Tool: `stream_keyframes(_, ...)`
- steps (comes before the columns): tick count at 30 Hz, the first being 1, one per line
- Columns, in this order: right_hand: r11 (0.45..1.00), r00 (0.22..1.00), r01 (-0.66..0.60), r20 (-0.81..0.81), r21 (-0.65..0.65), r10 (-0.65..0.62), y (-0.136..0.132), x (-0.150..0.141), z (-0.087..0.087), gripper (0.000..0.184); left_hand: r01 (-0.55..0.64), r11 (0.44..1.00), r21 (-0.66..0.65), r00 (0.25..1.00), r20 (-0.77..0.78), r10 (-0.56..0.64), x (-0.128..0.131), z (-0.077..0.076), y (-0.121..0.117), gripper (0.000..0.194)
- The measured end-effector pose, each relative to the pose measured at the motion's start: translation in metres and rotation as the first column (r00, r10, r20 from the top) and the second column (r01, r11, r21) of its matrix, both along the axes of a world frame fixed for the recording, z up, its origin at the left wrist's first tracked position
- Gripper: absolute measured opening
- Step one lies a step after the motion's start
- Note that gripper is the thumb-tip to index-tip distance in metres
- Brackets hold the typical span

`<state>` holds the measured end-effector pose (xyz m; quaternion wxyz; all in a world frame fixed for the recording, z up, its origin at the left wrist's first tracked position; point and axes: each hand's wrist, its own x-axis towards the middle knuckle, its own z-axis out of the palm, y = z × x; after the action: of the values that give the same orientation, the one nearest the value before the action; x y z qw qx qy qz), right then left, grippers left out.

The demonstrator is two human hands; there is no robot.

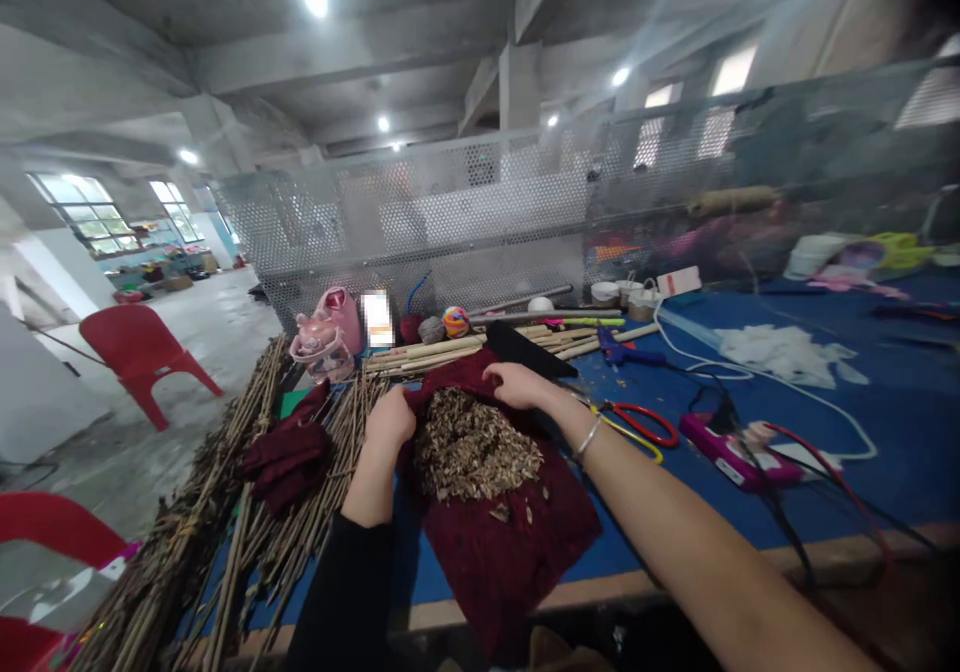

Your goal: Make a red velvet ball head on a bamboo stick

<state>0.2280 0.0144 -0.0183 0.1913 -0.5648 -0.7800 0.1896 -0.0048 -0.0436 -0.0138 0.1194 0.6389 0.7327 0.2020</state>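
Note:
A dark red cloth (510, 562) lies on the blue table in front of me, its near corner hanging over the edge. On it rests a heap of dry brown flakes (472, 447), which look like plant bits or husks. My left hand (390, 417) grips the cloth at its left edge, fingers closed. At the far right side of the heap, my right hand (514, 384) pinches the cloth's raised edge. Several loose flakes are scattered toward the near side of the cloth.
Bundles of dry stalks (217, 472) and another dark red cloth (289, 457) lie at left. Red-handled scissors (641, 424), a blue glue gun (630, 354), a magenta power strip (739, 452) and cables are at right. Wooden sticks (435, 352) lie before a perforated metal screen (420, 222).

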Motion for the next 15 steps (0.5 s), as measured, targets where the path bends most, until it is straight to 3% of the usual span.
stream_keyframes(3,1.000,0.999,-0.019,-0.036,-0.018,0.019,0.003,-0.002,-0.013,0.042,0.132,0.991,-0.031,0.991,0.020,-0.131,0.002,-0.011,0.017,0.035)
stream_keyframes(6,1.000,0.994,0.004,-0.109,-0.008,-0.005,0.004,0.002,-0.030,0.023,0.202,0.979,-0.042,0.979,0.040,-0.200,0.000,-0.014,0.031,0.018)
stream_keyframes(10,0.998,0.962,0.061,-0.267,0.030,-0.051,0.008,0.005,-0.047,0.006,0.183,0.983,0.031,0.981,0.064,-0.184,-0.003,-0.008,0.054,0.019)
stream_keyframes(15,0.997,0.887,0.070,-0.458,-0.008,-0.066,0.013,0.007,-0.055,0.013,0.184,0.980,0.074,0.960,0.201,-0.195,0.005,-0.003,0.089,0.022)
